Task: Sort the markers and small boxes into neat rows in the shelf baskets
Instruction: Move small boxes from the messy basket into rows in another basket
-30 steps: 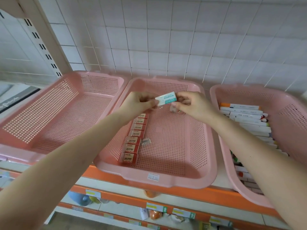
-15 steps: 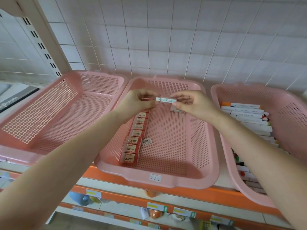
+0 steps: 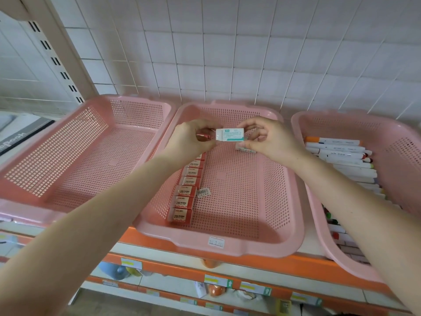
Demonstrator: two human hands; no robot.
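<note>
L basket — pink, mesh floor showing wall to wall. Mid basket: row of red 2B boxes tight along its L wall, front to back; barcode sticker just beside the row; floor to the R is open mesh. Over its far end, 1 white-teal box held level — L hand pinches the L end, R hand the R end. Another small white box lies under R hand. R basket: markers lying crosswise along its L side.

Head-worn wide-angle view, forward and down, close above shelf baskets
</note>
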